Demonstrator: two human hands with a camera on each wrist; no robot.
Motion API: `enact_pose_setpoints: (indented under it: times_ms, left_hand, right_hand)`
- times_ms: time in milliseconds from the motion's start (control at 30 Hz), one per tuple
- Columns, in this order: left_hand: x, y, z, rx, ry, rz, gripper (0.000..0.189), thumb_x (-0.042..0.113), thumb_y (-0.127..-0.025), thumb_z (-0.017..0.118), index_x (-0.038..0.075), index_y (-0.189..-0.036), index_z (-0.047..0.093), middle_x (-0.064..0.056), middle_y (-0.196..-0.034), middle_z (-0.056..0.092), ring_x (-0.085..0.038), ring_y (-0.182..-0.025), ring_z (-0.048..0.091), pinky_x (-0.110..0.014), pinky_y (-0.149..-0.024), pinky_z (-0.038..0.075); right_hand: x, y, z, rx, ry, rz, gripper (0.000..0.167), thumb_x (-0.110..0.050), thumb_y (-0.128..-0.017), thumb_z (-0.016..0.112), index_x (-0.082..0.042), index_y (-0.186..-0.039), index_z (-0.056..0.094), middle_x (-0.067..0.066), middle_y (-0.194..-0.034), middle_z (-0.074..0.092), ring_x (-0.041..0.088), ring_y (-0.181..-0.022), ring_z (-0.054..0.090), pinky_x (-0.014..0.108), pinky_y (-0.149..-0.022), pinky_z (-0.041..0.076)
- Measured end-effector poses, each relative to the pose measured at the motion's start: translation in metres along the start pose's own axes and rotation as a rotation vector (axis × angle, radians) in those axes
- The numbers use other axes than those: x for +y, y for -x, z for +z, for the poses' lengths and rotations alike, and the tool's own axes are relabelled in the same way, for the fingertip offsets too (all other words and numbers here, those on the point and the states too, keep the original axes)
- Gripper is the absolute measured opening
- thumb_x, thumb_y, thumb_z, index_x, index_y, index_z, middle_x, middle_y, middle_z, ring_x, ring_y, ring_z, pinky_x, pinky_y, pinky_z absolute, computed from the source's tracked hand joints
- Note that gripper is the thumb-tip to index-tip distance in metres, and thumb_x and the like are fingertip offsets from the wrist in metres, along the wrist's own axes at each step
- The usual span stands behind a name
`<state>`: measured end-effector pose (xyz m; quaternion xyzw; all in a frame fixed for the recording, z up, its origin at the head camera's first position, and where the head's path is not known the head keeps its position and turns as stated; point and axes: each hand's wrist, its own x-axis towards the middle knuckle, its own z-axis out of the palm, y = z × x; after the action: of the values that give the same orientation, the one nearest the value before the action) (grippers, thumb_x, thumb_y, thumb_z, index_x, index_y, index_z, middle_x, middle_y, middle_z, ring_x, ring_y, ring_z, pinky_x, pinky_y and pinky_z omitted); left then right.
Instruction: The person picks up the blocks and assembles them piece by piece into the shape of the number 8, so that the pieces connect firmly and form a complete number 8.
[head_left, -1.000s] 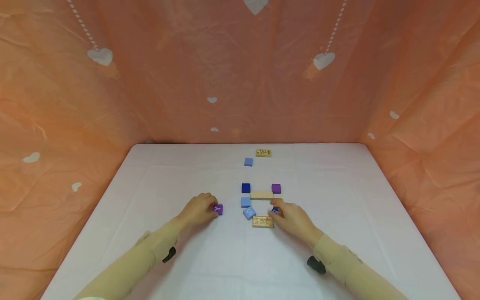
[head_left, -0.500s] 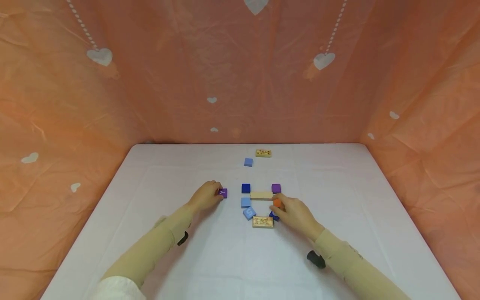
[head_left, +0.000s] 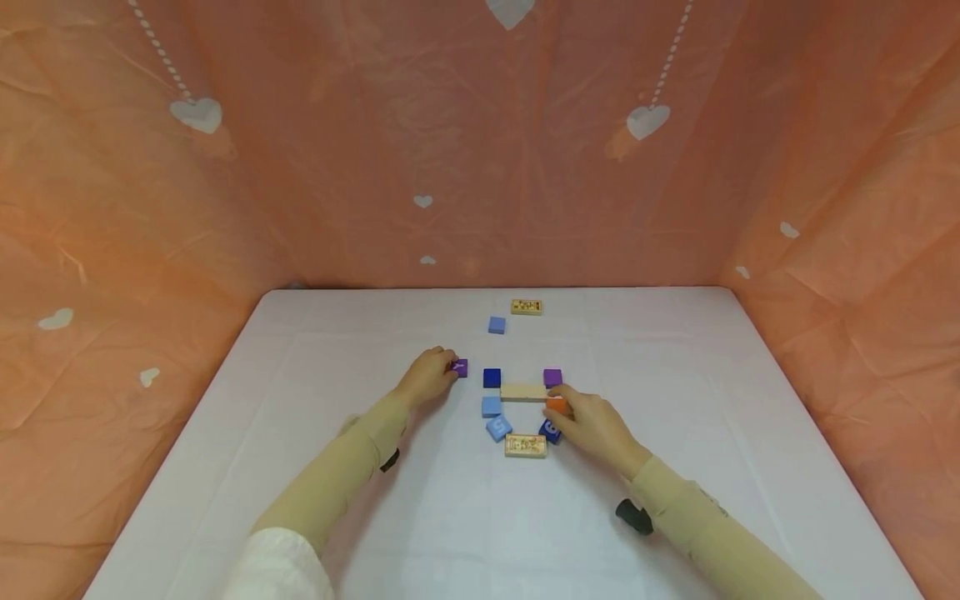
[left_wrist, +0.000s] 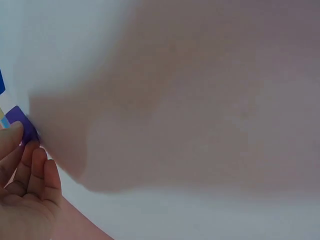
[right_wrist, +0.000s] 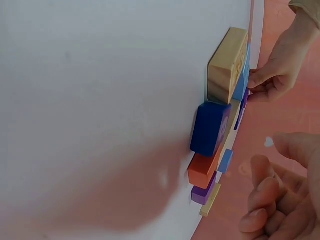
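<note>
Left of the block arrangement, my left hand (head_left: 427,377) pinches a purple letter block (head_left: 461,367) between thumb and fingers. The left wrist view shows the same purple block (left_wrist: 24,125) at the fingertips. My right hand (head_left: 596,427) hovers at the arrangement's right side, its fingertips overlapping an orange block (head_left: 557,406) in the head view. In the right wrist view that hand (right_wrist: 287,192) is loosely bent, with a gap between thumb and fingers and nothing held. A dark blue numbered block (head_left: 551,431) sits tilted between the orange block and a printed wooden block (head_left: 526,446).
A plain wooden block (head_left: 523,392) crosses the ring's middle. Around it lie a dark blue block (head_left: 492,378), a purple block (head_left: 552,378) and two light blue blocks (head_left: 491,407). Farther back are a light blue block (head_left: 497,325) and a printed wooden block (head_left: 527,307).
My left hand has carried the purple letter block forward and right. My right hand has let go of the dark blue numbered block, now turned at an angle, and shifted slightly to the orange one.
</note>
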<state>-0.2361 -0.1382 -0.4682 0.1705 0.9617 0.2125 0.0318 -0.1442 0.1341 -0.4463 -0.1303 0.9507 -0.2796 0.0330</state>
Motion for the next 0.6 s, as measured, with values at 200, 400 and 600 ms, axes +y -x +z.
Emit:
enact_pose_setpoints:
  times_ms: [200, 400, 600]
  left_hand:
    - [0.003, -0.009, 0.002, 0.004, 0.024, -0.034, 0.025, 0.01, -0.088, 0.061, -0.002, -0.109, 0.061, -0.016, -0.1, 0.064, -0.027, -0.093, 0.06, -0.04, -0.089, 0.048]
    - [0.006, -0.019, 0.004, -0.005, 0.015, -0.058, 0.026, 0.01, -0.087, 0.061, -0.001, -0.11, 0.063, -0.015, -0.098, 0.065, -0.026, -0.09, 0.06, -0.04, -0.09, 0.047]
    - [0.011, -0.025, 0.005, -0.035, 0.017, -0.064, 0.029, 0.009, -0.089, 0.059, -0.001, -0.116, 0.062, -0.017, -0.106, 0.065, -0.027, -0.098, 0.06, -0.039, -0.094, 0.046]
  right_hand:
    - [0.003, -0.005, -0.003, -0.01, 0.0, 0.009, 0.035, -0.03, -0.088, 0.062, -0.012, -0.119, 0.058, -0.003, -0.061, 0.05, 0.01, -0.054, 0.044, 0.022, -0.051, 0.036]
    - [0.006, -0.01, -0.007, -0.02, -0.008, 0.039, 0.036, -0.031, -0.089, 0.062, -0.012, -0.119, 0.057, 0.0, -0.067, 0.055, 0.012, -0.058, 0.047, 0.024, -0.053, 0.04]
    - [0.009, -0.015, -0.009, -0.03, -0.013, 0.052, 0.037, -0.032, -0.09, 0.06, -0.01, -0.12, 0.056, 0.001, -0.07, 0.057, 0.013, -0.06, 0.048, 0.024, -0.057, 0.041]
